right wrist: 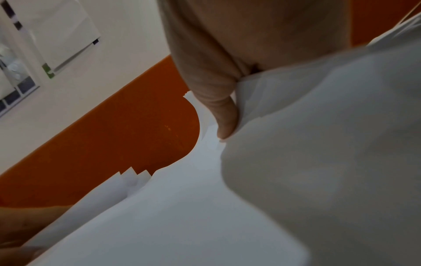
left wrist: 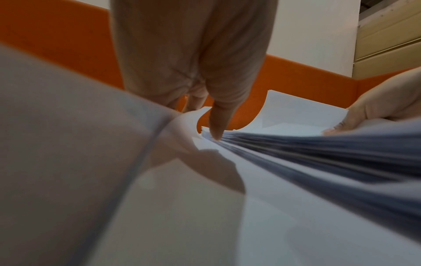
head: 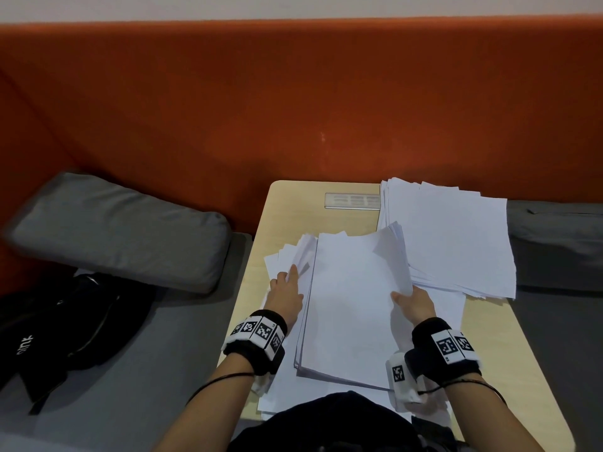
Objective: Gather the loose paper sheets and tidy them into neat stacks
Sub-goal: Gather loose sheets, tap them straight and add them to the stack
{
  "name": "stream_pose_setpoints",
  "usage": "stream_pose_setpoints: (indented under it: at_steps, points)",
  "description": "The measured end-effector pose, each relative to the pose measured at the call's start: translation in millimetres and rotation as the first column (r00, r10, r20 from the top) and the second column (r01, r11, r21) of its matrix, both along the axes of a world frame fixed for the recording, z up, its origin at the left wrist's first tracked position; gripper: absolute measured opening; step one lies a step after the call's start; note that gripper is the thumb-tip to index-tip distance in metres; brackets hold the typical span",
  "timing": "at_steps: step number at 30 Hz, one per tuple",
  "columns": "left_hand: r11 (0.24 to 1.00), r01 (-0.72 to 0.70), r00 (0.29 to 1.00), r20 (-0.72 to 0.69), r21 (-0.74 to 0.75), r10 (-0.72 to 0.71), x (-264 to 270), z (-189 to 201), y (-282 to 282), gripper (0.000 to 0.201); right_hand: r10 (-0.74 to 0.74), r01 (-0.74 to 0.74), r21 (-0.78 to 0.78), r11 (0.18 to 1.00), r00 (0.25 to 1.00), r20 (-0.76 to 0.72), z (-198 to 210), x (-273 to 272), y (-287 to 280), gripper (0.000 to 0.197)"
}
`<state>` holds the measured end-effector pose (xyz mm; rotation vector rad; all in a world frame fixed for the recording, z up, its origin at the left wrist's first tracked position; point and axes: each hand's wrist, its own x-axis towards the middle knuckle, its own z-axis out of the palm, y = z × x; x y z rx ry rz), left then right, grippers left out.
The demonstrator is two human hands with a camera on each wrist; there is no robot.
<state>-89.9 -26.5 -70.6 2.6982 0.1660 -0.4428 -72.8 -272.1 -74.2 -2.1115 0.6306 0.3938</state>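
A thick stack of white sheets (head: 349, 305) lies lengthwise on the middle of the wooden table (head: 284, 207), its far end lifted and curling. My left hand (head: 287, 288) grips its left side, thumb (left wrist: 216, 126) on the fanned edge (left wrist: 318, 153), other fingers hidden behind uneven sheets. My right hand (head: 414, 301) holds the right edge, thumb (right wrist: 223, 111) on top, fingers under the curled paper (right wrist: 182, 216). A second, loosely fanned pile (head: 456, 243) lies at the back right. More loose sheets (head: 280, 396) stick out under the stack.
An orange backrest (head: 293, 109) rises behind the table. A grey cushion (head: 120, 230) and a black bag (head: 65, 324) lie on the seat to the left, another grey cushion (head: 554, 243) to the right. A socket panel (head: 352, 200) is set into the table's far edge.
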Motion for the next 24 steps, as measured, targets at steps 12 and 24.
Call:
stream_pose_setpoints:
  at_steps: [12,24]
  points:
    - [0.838,-0.264,0.918,0.142,-0.477,0.370,12.0,12.3,22.3,0.012,-0.103,0.086,0.185,0.979,0.991,0.086,7.1,-1.1,-7.9,0.033]
    - [0.455,-0.301,0.915,-0.120,-0.838,0.385,14.2,-2.0,8.9,0.061,-0.082,0.023,0.349,0.937,0.984,0.157,17.2,-0.8,16.4,0.034]
